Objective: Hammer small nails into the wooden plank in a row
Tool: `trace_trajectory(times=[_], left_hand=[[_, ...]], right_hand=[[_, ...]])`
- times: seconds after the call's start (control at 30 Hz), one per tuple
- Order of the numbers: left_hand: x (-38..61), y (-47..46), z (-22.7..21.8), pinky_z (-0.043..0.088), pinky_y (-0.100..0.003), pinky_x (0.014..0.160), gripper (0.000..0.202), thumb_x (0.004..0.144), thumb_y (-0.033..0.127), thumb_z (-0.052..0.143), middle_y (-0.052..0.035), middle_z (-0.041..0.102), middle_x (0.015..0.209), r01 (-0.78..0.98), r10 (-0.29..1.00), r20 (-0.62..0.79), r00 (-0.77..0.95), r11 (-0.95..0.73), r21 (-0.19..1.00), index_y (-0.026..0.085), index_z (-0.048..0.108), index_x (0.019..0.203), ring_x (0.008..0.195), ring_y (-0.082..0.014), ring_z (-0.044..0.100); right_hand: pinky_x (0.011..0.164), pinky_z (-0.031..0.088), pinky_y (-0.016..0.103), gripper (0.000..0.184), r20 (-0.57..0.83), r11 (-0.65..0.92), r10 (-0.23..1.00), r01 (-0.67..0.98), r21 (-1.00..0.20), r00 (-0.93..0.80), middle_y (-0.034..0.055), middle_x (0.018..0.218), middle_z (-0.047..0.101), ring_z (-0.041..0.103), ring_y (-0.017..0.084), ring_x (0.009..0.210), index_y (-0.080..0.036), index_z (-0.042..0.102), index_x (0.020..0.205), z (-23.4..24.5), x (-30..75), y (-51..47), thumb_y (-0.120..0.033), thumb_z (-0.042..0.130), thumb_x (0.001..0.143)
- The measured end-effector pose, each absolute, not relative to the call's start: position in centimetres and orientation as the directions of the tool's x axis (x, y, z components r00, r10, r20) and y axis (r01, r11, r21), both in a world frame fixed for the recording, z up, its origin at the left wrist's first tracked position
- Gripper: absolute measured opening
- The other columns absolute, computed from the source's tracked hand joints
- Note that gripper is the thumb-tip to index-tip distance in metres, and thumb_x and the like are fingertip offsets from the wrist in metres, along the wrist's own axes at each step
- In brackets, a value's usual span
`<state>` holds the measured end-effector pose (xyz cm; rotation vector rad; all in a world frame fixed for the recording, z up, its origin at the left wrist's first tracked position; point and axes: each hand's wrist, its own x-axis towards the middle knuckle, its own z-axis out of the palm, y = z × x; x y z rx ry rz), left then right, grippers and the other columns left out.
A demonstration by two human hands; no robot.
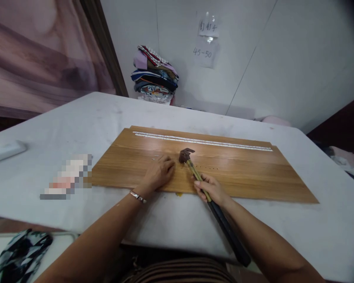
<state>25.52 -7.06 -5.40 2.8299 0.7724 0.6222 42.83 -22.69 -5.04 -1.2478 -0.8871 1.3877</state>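
Note:
My right hand (210,188) is wrapped round the middle of a claw hammer (221,220), well above its black grip. The rusty hammer head (186,155) is over the wooden board (247,179), close to the fingers of my left hand (161,173). That hand rests on the board with its fingers curled together and pointing down; what they hold, if anything, is hidden. A few small loose nails (155,157) lie on the board just behind my left hand. Right of the hammer, a row of several small dark dots (206,168) runs along the wood.
Two white marked strips (200,142) run along the board's far side. The board lies on a white-covered table (100,114). A blurred-out flat object (67,177) is at its left, with a white object (6,151) farther left. Folded cloths (156,76) are stacked by the wall.

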Motion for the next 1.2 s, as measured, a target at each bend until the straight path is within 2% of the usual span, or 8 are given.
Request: trace_trajectory(times=[0.77,1.2], left_hand=[[25.62,-6.83,-6.26,0.042,-0.033,0.083,0.027,0.089,0.027,0.041,-0.0064,0.058,0.088,0.463,0.522,0.340,0.782,-0.853,0.242,0.019,0.064,0.080,0.087,-0.0177,0.052],[25.60,-6.71,-6.30,0.042,-0.031,0.081,0.025,0.088,0.027,0.043,-0.0058,0.058,0.086,0.460,0.519,0.355,0.778,-0.854,0.242,0.019,0.065,0.080,0.084,-0.0170,0.052]], right_hand=[[0.030,0.027,0.017,0.031,-0.237,-0.215,0.967,-0.196,-0.957,0.098,-0.0096,0.049,0.048,0.035,0.004,0.030,-0.017,0.051,0.092,-4.81,41.95,-22.93,-0.038,0.062,0.071],[0.030,0.028,0.017,0.030,-0.195,-0.175,0.975,-0.181,-0.968,0.103,-0.0096,0.048,0.049,0.035,0.005,0.030,-0.016,0.050,0.092,-5.17,42.26,-22.83,-0.037,0.060,0.073]])
